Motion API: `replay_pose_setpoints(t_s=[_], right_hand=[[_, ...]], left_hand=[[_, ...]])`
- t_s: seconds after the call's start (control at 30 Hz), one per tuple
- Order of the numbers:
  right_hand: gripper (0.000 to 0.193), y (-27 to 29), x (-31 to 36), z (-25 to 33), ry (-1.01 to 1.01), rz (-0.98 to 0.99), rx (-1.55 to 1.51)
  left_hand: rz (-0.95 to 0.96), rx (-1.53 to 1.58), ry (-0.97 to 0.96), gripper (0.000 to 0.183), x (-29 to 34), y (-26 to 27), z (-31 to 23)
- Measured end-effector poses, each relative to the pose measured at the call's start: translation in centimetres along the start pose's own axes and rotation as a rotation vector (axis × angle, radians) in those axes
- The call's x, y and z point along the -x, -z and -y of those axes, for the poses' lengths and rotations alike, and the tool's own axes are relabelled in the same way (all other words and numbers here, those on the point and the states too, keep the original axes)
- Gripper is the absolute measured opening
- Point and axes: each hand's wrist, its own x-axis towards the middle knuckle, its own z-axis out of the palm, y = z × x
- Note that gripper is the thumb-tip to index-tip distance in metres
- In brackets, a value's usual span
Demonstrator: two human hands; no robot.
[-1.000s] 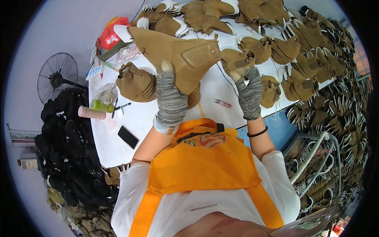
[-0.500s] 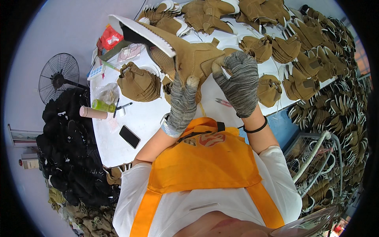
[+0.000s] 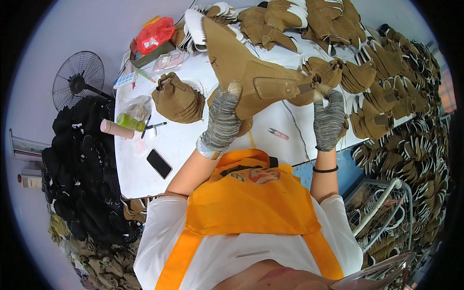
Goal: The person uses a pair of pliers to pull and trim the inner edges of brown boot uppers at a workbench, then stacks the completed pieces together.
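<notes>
A brown suede shoe upper (image 3: 251, 72) with a white toe edge is raised over the table, its toe pointing up and to the far left. My left hand (image 3: 224, 113), in a grey knitted glove with a bare thumb tip, is closed around its lower left side. At the upper's right end, beside a dark tab, my right hand (image 3: 329, 121) has its fingers pinched together on the edge; part of that grip is hidden. Below the upper, a pair of thread snips (image 3: 279, 134) with pink handles lies on the white table (image 3: 193, 154).
Stacks of brown uppers (image 3: 178, 99) stand left of my hands and along the back and right. A phone (image 3: 159, 164), a pink bottle (image 3: 117, 129) and a green roll (image 3: 130, 122) lie at the left. Beyond are a fan (image 3: 77, 83) and a wire basket (image 3: 382, 208).
The upper has turned from showing its white underside edge to showing its side with the strap. My right hand has moved rightward to the tab end, and the thread snips are now uncovered.
</notes>
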Motion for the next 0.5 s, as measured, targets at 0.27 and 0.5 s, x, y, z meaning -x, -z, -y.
replay_pose_setpoints(t_s=[0.27, 0.5], right_hand=[[0.018, 0.4, -0.2, 1.3, 0.07, -0.086, -0.291], [0.02, 0.3, -1.5, 9.1, 0.427, 0.144, -0.256]], left_hand=[[0.197, -0.111, 0.035, 0.05, 0.4, 0.6, 0.3], [0.253, -0.267, 0.058, 0.07, 0.6, -1.0, 1.3]])
